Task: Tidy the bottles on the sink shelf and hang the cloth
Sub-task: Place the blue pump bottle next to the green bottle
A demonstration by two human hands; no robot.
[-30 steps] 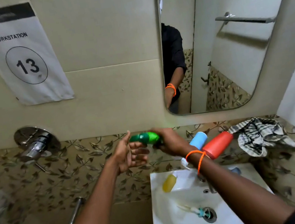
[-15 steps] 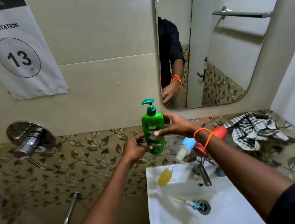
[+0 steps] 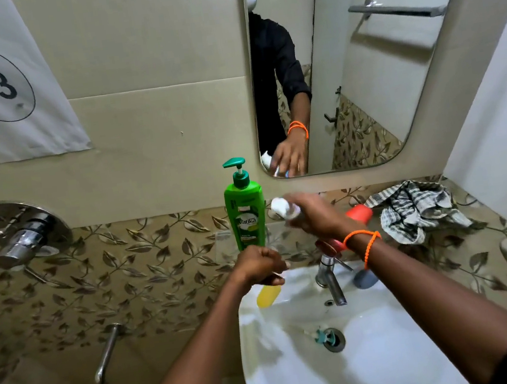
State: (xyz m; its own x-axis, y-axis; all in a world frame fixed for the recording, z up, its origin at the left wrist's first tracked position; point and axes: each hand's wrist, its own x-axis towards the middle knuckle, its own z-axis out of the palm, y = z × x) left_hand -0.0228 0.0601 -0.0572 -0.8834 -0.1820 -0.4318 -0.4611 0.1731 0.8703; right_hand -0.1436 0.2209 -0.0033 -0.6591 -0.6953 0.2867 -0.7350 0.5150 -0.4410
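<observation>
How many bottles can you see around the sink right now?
4, maybe more hidden: green pump bottle upright on the shelf, white-capped bottle in the right hand, red bottle lying behind it, yellow bottle under the left hand.

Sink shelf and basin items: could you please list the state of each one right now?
Green pump bottle: upright on shelf, released.
White-capped bottle: gripped by right hand, blurred.
Red bottle: lying down.
Checked cloth: crumpled, unhung.
Yellow bottle: lying on basin rim under left hand.
</observation>
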